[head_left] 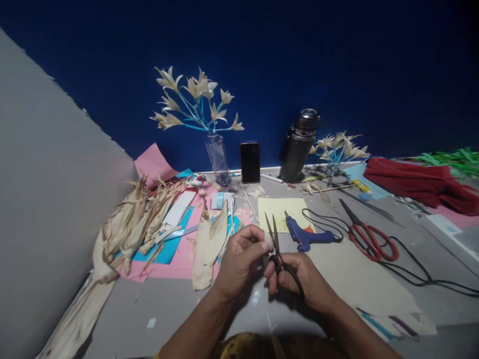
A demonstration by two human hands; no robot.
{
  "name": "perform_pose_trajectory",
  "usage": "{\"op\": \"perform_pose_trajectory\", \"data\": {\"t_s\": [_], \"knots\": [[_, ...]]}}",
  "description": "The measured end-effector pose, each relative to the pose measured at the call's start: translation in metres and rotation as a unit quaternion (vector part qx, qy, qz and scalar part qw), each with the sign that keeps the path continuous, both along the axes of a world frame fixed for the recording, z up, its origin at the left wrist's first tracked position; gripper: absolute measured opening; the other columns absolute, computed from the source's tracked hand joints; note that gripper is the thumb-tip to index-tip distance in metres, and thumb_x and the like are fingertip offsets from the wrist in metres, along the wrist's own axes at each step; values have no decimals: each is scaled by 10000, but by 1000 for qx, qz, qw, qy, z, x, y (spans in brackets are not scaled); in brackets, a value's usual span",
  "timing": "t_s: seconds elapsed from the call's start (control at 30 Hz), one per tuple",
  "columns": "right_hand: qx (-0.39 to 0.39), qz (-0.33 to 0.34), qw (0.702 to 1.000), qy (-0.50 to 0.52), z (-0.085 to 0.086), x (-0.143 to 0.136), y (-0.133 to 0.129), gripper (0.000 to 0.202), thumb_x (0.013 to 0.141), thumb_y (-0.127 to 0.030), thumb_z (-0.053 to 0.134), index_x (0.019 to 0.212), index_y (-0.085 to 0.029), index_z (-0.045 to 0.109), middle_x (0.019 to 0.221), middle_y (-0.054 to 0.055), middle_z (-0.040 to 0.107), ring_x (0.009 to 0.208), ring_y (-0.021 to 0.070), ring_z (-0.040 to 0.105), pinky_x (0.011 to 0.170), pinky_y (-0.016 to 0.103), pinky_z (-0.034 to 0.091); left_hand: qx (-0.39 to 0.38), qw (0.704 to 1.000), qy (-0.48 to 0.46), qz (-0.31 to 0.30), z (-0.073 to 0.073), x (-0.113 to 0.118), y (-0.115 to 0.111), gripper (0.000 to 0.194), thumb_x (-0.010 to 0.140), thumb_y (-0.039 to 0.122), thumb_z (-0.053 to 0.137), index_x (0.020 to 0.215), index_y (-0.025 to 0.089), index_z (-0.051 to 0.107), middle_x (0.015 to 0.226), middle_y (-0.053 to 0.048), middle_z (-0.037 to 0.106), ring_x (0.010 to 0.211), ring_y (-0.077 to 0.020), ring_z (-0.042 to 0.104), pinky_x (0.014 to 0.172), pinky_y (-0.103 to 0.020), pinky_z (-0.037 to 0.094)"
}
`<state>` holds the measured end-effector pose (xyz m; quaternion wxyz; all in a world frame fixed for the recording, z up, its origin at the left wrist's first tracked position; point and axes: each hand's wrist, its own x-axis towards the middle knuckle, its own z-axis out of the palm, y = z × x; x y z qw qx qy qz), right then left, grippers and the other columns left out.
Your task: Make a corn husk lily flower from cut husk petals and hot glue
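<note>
My right hand (pixel 305 279) grips a small pair of black-handled scissors (pixel 277 257), the blades parted and pointing up and away from me. Just left of the blades, my left hand (pixel 241 259) is closed in a pinch. Something small and pale may be between its fingertips, but it is too small to name. Beyond the scissors, a blue glue gun (pixel 305 236) lies partly on a yellow sheet of paper (pixel 267 207). Dried corn husk pieces (pixel 205 249) lie left of my left hand.
A bundle of dried husks (pixel 121 234) covers the left side over pink and blue paper. A clear vase (pixel 217 159) of husk flowers, a phone (pixel 250 162) and a dark flask (pixel 299 147) stand along the wall. Red-handled scissors (pixel 368 239) and black cord (pixel 411 279) lie right.
</note>
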<state>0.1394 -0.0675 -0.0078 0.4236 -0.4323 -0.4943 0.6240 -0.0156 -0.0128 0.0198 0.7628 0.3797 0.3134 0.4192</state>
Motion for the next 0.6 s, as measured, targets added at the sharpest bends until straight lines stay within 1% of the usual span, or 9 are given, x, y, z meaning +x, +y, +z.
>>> {"op": "perform_pose_trajectory", "data": {"t_s": [0.13,0.23,0.33,0.43,0.53,0.6], "knots": [[-14,17,1000,17,0,-2,-4,574,740,-681,722,813,-112,704,654,90,707,560,145,565,537,254,429,14,999,28,12,-1,-5,2,196,764,282,753,764,168,593,667,6,568,539,-97,508,480,-207,374],[-39,12,998,51,-3,-4,-7,545,739,-639,753,825,-102,714,642,84,704,548,144,576,549,257,426,8,1000,6,12,1,-4,-1,215,745,281,770,760,170,586,705,4,574,544,-92,518,490,-209,398],[-36,-20,997,72,-3,-6,-9,536,745,-632,752,822,-103,729,604,56,679,530,133,541,547,254,382,-12,999,-37,-25,3,0,-7,226,730,278,773,746,165,578,772,-7,596,522,-84,525,488,-221,428],[-31,-61,994,89,2,-8,-11,547,713,-651,765,666,-109,711,563,26,613,542,116,479,556,250,344,-26,996,-47,-78,1,3,-12,232,713,282,783,737,159,587,865,-38,637,520,-93,554,457,-225,433],[-64,-90,987,117,6,-11,-13,572,649,-650,809,534,-114,648,526,3,531,513,92,407,503,231,286,-30,994,-29,-102,-3,4,-15,222,700,263,792,721,144,606,970,-77,653,584,-121,615,460,-225,459],[-92,-105,981,133,6,-13,-14,559,608,-628,845,548,-111,642,513,-7,520,481,76,380,464,216,240,-35,993,-26,-109,-6,5,-16,205,687,235,792,714,136,615,991,-85,650,601,-124,624,462,-219,472]]}}
